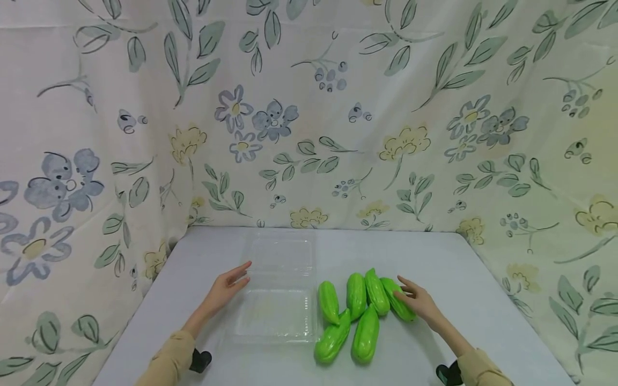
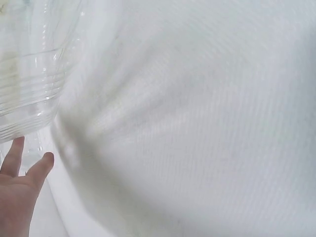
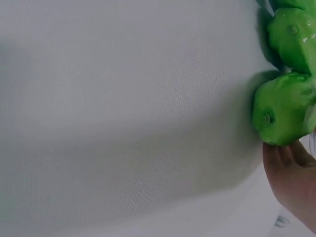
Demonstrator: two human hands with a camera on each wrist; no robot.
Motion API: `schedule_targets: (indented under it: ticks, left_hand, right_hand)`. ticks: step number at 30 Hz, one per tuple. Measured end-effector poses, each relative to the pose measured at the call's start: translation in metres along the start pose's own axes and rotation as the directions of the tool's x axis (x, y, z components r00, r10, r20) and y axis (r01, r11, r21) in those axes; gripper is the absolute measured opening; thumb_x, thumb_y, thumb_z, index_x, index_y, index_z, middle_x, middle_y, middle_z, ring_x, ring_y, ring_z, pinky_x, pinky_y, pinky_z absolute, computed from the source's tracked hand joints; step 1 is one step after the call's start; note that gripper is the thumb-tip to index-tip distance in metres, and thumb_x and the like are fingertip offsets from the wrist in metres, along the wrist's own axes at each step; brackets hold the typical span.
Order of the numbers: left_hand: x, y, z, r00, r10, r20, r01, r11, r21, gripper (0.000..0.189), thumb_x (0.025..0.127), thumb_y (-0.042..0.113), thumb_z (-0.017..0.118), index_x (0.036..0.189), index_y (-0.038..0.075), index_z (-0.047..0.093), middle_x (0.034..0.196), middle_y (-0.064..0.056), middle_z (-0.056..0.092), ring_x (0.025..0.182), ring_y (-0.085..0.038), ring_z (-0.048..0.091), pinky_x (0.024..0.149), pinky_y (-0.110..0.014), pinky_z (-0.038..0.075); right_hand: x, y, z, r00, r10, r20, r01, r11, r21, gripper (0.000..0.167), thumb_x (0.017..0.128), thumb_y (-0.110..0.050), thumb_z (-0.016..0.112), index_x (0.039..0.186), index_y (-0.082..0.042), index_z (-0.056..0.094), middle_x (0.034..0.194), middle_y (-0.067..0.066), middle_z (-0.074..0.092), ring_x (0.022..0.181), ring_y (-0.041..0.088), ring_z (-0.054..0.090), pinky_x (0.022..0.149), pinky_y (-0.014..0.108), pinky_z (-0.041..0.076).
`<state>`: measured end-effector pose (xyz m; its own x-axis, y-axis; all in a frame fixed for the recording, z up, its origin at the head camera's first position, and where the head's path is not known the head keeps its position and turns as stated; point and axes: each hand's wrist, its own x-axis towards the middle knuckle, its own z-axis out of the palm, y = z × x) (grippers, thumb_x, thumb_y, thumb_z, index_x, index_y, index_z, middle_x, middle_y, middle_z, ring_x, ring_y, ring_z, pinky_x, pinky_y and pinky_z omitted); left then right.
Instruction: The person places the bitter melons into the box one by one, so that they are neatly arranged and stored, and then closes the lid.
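Nearest the camera, 2 tan sleeves (image 1: 169,356) reach over a white tabletop (image 1: 425,252), hung round behind and at both sides with pale cloth (image 1: 333,112) printed with flowers and leaves. The left hand (image 1: 223,290), fingers loose and gripping nothing, is beside a clear, opened plastic container (image 1: 272,316); the right hand (image 1: 421,303), also unclenched, touches the rightmost of 6 green vegetables (image 1: 400,309) lying right of it.

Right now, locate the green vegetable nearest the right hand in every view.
Head: the green vegetable is the group's rightmost, below and right of centre.
Left wrist: not in it.
Right wrist: right edge, about mid-height.
Shared landmark: right hand, head and right wrist only.
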<state>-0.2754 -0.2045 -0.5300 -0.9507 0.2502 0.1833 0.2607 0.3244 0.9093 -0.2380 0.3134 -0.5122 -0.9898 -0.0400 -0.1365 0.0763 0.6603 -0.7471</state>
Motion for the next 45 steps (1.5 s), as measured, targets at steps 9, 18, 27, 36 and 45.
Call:
schedule_targets:
  ticks: [9,18,27,36,45]
  left_hand:
    - [-0.001,-0.004,0.006,0.997,0.044,-0.059,-0.048,0.996,-0.074,0.049,0.094,0.018,0.06,0.137,-0.002,0.047,0.144,-0.02,0.043,0.119,-0.016,0.058,0.088,-0.012,0.046]
    - [-0.004,-0.001,0.007,0.997,0.002,-0.073,-0.007,0.997,-0.071,0.051,0.092,0.022,0.063,0.137,0.003,0.05,0.142,-0.016,0.048,0.111,-0.007,0.062,0.084,-0.012,0.047]
    - [-0.004,-0.001,0.006,0.997,-0.017,-0.08,0.014,0.999,-0.044,0.05,0.092,0.02,0.063,0.137,0.003,0.05,0.138,-0.021,0.051,0.101,0.009,0.06,0.08,-0.011,0.047]
    - [-0.003,-0.001,0.006,0.998,-0.023,-0.065,0.023,1.0,-0.004,0.05,0.092,0.023,0.063,0.137,0.005,0.051,0.13,-0.023,0.057,0.099,0.006,0.062,0.079,-0.013,0.048]
    - [-0.003,0.002,0.005,0.998,-0.019,-0.063,0.021,0.999,0.026,0.047,0.092,0.024,0.062,0.137,0.011,0.052,0.132,-0.021,0.057,0.108,-0.015,0.064,0.08,-0.012,0.047]
  right_hand:
    - [-0.002,0.004,0.003,0.998,0.053,-0.041,-0.053,0.999,-0.002,0.062,0.093,-0.038,0.058,0.138,0.002,0.045,0.134,0.032,0.048,0.121,0.046,0.048,0.094,0.052,0.045]
    - [-0.002,0.0,0.002,0.994,0.104,-0.024,-0.103,0.994,0.029,0.064,0.093,-0.04,0.059,0.134,0.008,0.047,0.135,0.031,0.049,0.124,0.047,0.045,0.097,0.053,0.042]
    - [-0.003,-0.003,0.002,0.992,0.123,-0.019,-0.122,0.991,0.06,0.065,0.093,-0.04,0.059,0.135,0.008,0.046,0.137,0.03,0.047,0.127,0.047,0.041,0.099,0.054,0.04]
    - [-0.004,-0.001,0.006,0.988,0.146,-0.051,-0.142,0.987,0.076,0.068,0.092,-0.042,0.06,0.135,0.008,0.046,0.137,0.03,0.046,0.128,0.048,0.039,0.101,0.055,0.037]
    - [-0.005,0.004,0.011,0.984,0.145,-0.1,-0.135,0.986,0.097,0.069,0.09,-0.042,0.062,0.135,0.007,0.046,0.135,0.03,0.048,0.125,0.046,0.043,0.099,0.053,0.041]
